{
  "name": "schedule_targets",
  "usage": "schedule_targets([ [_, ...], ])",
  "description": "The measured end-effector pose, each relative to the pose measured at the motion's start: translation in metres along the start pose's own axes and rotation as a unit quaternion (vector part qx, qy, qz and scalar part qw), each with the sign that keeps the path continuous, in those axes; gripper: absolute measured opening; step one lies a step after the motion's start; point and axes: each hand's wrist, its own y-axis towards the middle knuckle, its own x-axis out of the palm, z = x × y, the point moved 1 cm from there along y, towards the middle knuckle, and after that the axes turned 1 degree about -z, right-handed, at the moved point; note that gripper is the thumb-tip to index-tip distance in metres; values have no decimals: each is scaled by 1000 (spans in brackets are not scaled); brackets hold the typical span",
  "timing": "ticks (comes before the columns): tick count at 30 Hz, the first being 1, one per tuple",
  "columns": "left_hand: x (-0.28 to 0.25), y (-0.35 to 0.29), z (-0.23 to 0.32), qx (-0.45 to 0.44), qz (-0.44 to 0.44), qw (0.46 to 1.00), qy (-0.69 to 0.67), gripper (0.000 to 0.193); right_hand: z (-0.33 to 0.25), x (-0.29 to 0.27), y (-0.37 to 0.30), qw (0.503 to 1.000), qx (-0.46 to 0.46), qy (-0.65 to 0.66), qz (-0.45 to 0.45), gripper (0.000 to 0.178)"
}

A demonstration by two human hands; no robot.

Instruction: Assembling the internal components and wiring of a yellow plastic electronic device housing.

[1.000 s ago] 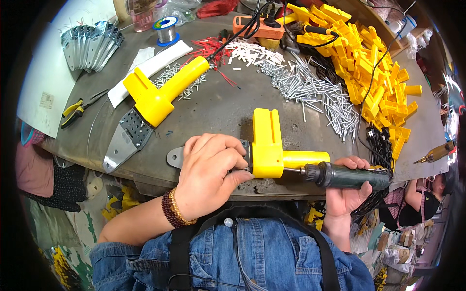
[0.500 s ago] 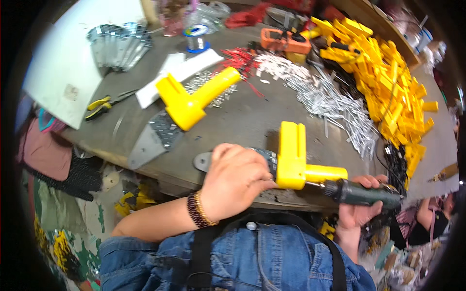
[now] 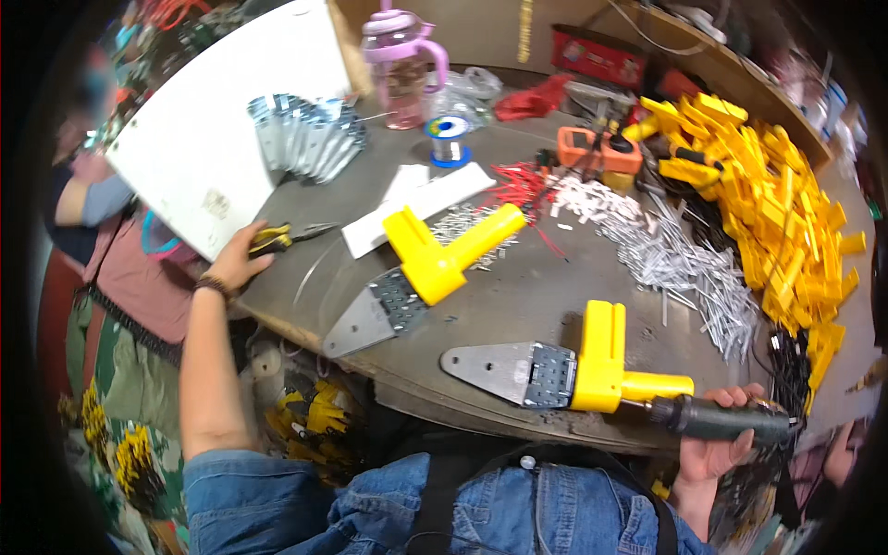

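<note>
The right hand (image 3: 705, 455) wraps the dark-green power screwdriver (image 3: 717, 420), levelling its bit (image 3: 635, 404) at the yellow plastic housing (image 3: 599, 356) lying on the workbench (image 3: 546, 277); left hand (image 3: 236, 259) touches yellow-and-black pliers (image 3: 271, 241), grip too blurred to tell.

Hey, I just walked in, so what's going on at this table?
Someone is working with both hands. The right hand holds a dark green screwdriver, its bit at the yellow body of the near tool, which lies on the table. The left hand is over at the pliers, touching the handles; whether it grips them is unclear. A second tool lies untouched, with screws and a heap of yellow parts to the right.
</note>
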Motion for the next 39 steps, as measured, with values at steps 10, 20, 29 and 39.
schedule_targets([
  [10, -75, 1, 19, -13, 178, 957, -229, 16, 5, 2, 3, 1000, 14, -4, -8, 60],
  [20, 4, 73, 90, 3, 238, 824, -514, 32, 5, 6, 1, 1000, -3, -7, 12, 60],
  [29, 6, -7, 314, 159, -123, 431, -880, 48, 10, 0, 5, 1000, -10, -8, -3, 56],
  [39, 74, -24, 407, 72, -28, 569, -819, 33, 14, 5, 3, 1000, -9, -16, -10, 55],
])
